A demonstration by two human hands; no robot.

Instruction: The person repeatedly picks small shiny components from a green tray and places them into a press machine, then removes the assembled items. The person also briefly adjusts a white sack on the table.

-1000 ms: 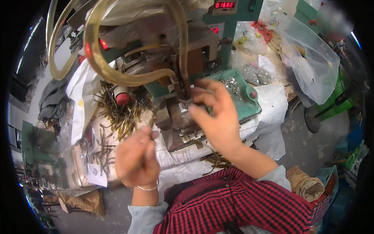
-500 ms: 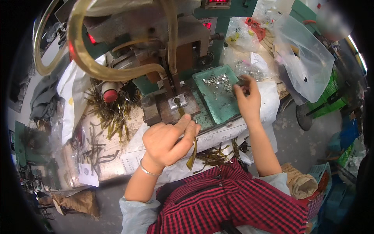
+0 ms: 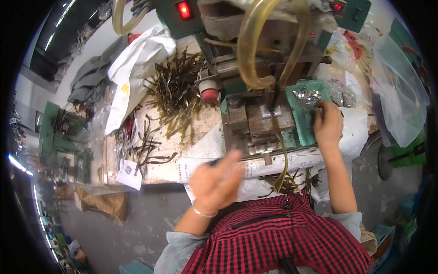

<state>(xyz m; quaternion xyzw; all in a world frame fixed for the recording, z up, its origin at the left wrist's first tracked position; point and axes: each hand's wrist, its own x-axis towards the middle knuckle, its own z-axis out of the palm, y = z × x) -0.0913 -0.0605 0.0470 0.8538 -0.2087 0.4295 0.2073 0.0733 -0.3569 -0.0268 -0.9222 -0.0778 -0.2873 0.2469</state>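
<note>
An olive-green strap (image 3: 284, 160) runs from the small metal plate (image 3: 271, 111) under the press head down over the front edge of the press. Smeared by motion, my left hand (image 3: 216, 180) is left of the strap and apart from it, in front of the press base; its finger shape is unclear. My right hand (image 3: 329, 125) rests at the right rim of a green tray (image 3: 306, 130), fingers curled inward. Something dark shows at its fingertips, too small to name. Small shiny metal pieces (image 3: 308, 96) lie in the tray's far part.
Left of the press (image 3: 260, 121) lies a heap of olive-green straps (image 3: 175, 86), beside a red push button (image 3: 209, 94). More straps (image 3: 292, 180) lie at the table's front edge near my apron. Looped yellowish tubing (image 3: 246, 45) hangs before the press head. A clear plastic bag (image 3: 397, 86) stands far right.
My left hand has let go of the strap and moved left and toward me. The strap stays at the press. My right hand stays by the tray. The view has swung left.
</note>
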